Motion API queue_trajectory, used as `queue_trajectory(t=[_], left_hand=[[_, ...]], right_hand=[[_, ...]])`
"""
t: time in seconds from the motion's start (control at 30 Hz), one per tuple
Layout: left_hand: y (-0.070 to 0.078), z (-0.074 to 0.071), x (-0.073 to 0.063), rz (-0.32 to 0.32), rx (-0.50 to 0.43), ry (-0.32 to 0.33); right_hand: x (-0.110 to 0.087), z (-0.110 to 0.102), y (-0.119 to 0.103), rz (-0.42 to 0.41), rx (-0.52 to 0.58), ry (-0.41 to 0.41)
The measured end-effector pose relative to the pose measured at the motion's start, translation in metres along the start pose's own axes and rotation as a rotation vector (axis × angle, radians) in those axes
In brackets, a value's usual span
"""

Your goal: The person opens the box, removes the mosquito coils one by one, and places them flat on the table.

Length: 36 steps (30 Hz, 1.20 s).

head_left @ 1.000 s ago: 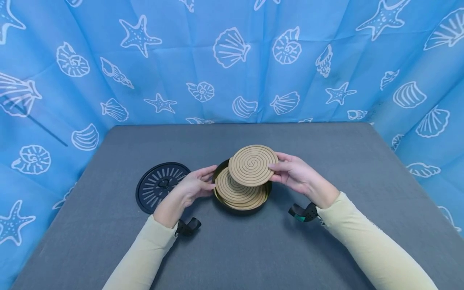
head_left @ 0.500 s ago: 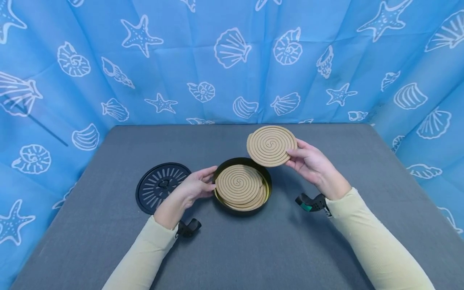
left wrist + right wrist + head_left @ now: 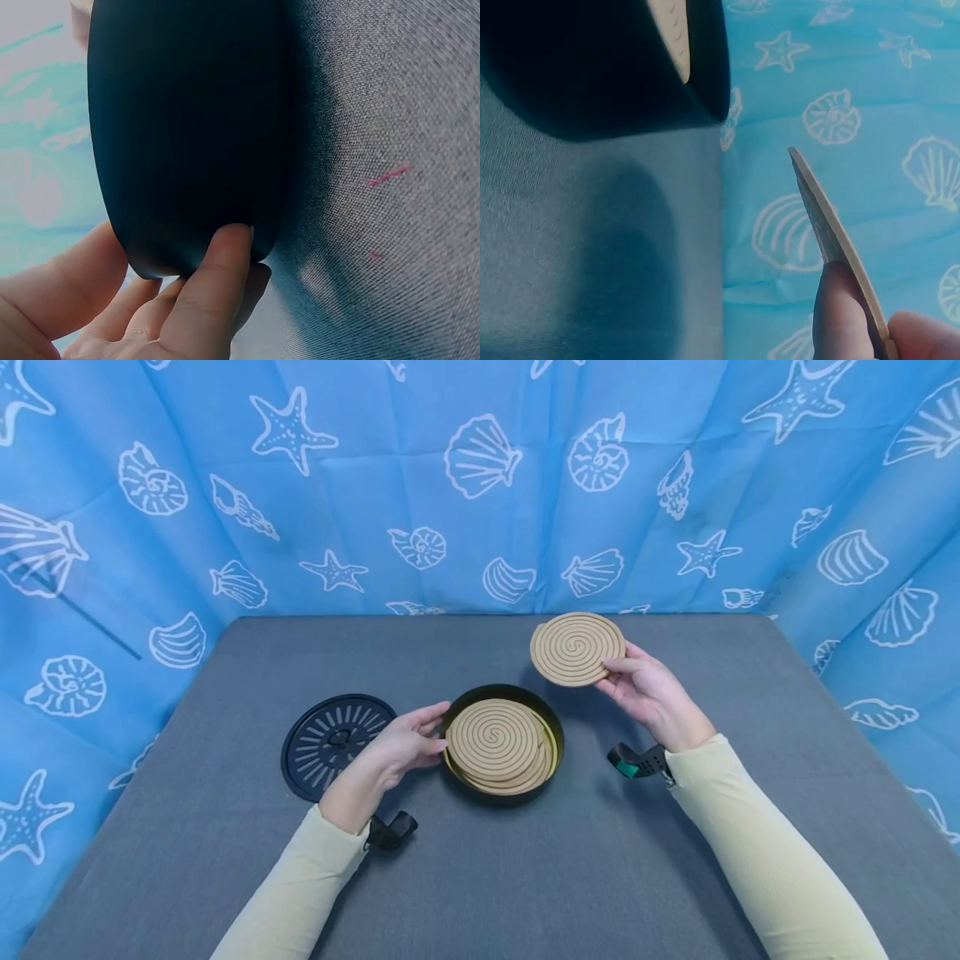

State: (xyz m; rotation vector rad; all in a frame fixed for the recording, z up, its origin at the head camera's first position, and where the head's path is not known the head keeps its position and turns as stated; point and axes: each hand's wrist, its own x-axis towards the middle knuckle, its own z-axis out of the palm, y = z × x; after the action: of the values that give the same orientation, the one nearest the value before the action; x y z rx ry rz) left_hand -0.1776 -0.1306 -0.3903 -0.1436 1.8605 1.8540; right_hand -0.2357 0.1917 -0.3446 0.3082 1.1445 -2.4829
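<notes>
In the head view my right hand (image 3: 648,693) pinches a tan mosquito coil (image 3: 576,649) by its right edge, thumb on top and fingers beneath. The coil is held above the table, behind and right of a round black tin (image 3: 557,727). Edge-on, the same mosquito coil (image 3: 840,232) shows between thumb and finger in the right wrist view. More mosquito coils (image 3: 493,739) lie stacked inside the tin, slightly offset. My left hand (image 3: 401,745) holds the tin's left side, with fingertips (image 3: 229,247) against its dark outer wall in the left wrist view.
A black slotted lid (image 3: 307,747) with a small centre knob lies left of the tin, partly behind the left hand. Grey cloth covers the table (image 3: 525,885). A blue shell-patterned curtain (image 3: 480,527) hangs behind and at both sides.
My right hand has lifted the mosquito coil off the stack and carried it back and to the right, clear of the tin. The left hand and tin have stayed in place.
</notes>
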Motion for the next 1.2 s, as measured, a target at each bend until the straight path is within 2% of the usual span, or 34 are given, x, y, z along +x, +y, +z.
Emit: queue_trajectory(t=[0.57, 0.83, 1.2], left_hand=[[-0.001, 0.000, 0.001, -0.005, 0.003, 0.016], [-0.001, 0.001, 0.001, -0.005, 0.003, 0.021], [0.001, 0.002, 0.001, -0.015, -0.008, 0.025]], right_hand=[[0.042, -0.024, 0.012, 0.057, 0.130, 0.107], [0.052, -0.026, 0.013, 0.065, 0.124, 0.111], [0.059, -0.032, 0.010, 0.120, 0.148, 0.132]])
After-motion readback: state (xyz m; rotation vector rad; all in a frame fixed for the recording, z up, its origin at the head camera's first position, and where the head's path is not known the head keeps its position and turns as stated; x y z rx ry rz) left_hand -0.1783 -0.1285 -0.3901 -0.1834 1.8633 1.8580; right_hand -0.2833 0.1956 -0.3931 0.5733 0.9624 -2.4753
